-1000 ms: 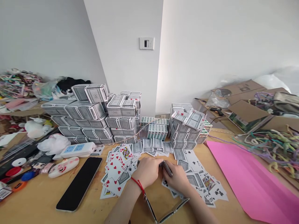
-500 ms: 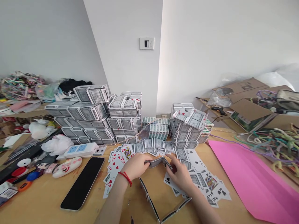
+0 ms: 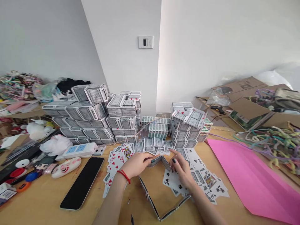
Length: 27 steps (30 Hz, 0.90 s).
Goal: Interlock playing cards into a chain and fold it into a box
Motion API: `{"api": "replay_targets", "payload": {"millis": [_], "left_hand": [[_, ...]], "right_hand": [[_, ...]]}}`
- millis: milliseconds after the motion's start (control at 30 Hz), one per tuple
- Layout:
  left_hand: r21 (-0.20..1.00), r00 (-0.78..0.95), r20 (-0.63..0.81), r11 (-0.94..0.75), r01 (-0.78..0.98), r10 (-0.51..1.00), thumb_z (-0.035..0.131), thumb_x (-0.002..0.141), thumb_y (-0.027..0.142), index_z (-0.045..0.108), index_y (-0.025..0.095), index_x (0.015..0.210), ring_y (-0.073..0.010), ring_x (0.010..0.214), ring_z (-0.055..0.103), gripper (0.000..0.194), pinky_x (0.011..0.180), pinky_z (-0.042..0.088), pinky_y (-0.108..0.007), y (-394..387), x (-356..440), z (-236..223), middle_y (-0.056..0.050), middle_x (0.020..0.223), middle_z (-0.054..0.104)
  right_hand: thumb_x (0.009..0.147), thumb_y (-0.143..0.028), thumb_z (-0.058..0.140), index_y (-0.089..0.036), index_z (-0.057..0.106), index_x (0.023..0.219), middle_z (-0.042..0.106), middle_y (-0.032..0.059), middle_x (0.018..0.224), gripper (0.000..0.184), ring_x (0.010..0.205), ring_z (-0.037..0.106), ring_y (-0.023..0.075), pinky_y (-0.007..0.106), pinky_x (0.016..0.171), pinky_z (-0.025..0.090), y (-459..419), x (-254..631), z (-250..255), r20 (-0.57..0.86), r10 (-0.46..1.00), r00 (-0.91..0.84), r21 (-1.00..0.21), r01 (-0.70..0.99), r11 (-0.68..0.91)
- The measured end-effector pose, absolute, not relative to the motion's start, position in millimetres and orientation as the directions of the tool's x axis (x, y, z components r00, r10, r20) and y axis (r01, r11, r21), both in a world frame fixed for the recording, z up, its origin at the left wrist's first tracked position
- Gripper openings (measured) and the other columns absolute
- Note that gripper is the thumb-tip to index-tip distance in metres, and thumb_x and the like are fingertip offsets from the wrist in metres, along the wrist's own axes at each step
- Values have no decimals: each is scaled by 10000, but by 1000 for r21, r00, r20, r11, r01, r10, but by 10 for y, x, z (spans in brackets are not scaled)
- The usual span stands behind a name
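My left hand [image 3: 140,163], a red string on its wrist, pinches the left end of a bent playing card piece [image 3: 156,161] standing on edge. The piece has an angled corner in its middle. Beside its right wing is my right hand [image 3: 180,167], fingers apart and index stretched forward; whether a fingertip touches the wing I cannot tell. Nearer me, a V-shaped frame of folded cards [image 3: 152,203] stands on edge between my forearms. Face-up red cards [image 3: 117,161] are fanned at the left, and black-suited cards [image 3: 199,178] spread at the right, partly under my right hand.
Stacked card blocks [image 3: 86,112] rise at the back left, with another stack [image 3: 185,128] at the back right. A black phone [image 3: 82,184] and a power strip [image 3: 81,149] lie to the left. Pink paper [image 3: 248,178] covers the right side. Green-patterned card boxes [image 3: 158,130] stand between the stacks.
My right hand has loosened from the right wing of the bent card piece, its fingers spreading beside it. My left hand keeps hold of the other end. The view has shifted slightly.
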<state>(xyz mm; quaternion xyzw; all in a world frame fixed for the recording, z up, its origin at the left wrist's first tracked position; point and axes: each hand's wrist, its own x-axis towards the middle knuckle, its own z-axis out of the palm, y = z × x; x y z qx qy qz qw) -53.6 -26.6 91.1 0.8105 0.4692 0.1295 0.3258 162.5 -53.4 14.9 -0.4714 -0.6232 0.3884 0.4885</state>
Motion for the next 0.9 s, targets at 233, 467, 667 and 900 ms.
{"api": "replay_targets", "payload": {"millis": [233, 467, 667, 900], "left_hand": [[594, 425, -114, -281, 754, 898, 307, 864, 327, 634, 207, 970, -199, 874, 588, 364, 743, 402, -259, -255, -657, 966, -44, 930, 674], [595, 419, -99, -284, 752, 902, 318, 855, 302, 595, 235, 1078, -190, 991, 559, 362, 796, 395, -251, -228, -764, 936, -30, 1099, 631], [613, 453, -92, -308, 727, 887, 305, 859, 318, 595, 236, 1071, -192, 954, 568, 368, 779, 401, -256, -229, -734, 917, -28, 1065, 644], [621, 440, -120, -278, 733, 890, 294, 859, 340, 604, 199, 1026, -190, 910, 567, 380, 762, 389, -258, -237, -734, 929, -47, 1011, 651]], "right_hand": [[842, -449, 341, -154, 509, 1059, 544, 5, 609, 403, 490, 504, 134, 254, 494, 430, -386, 1737, 244, 153, 970, 187, -955, 279, 96], [706, -313, 528, -202, 628, 822, 644, 35, 735, 189, 673, 580, 181, 267, 588, 423, -433, 1943, 557, -75, 993, -90, -655, 755, 19], [677, -112, 450, -289, 658, 827, 667, 5, 792, 311, 672, 602, 159, 217, 505, 380, -723, 2172, 847, -334, 921, -199, -471, 882, 20], [528, -79, 521, -336, 669, 948, 677, -40, 588, 515, 598, 612, 170, 210, 474, 379, -898, 2174, 1005, -436, 814, -385, -541, 835, 105]]}}
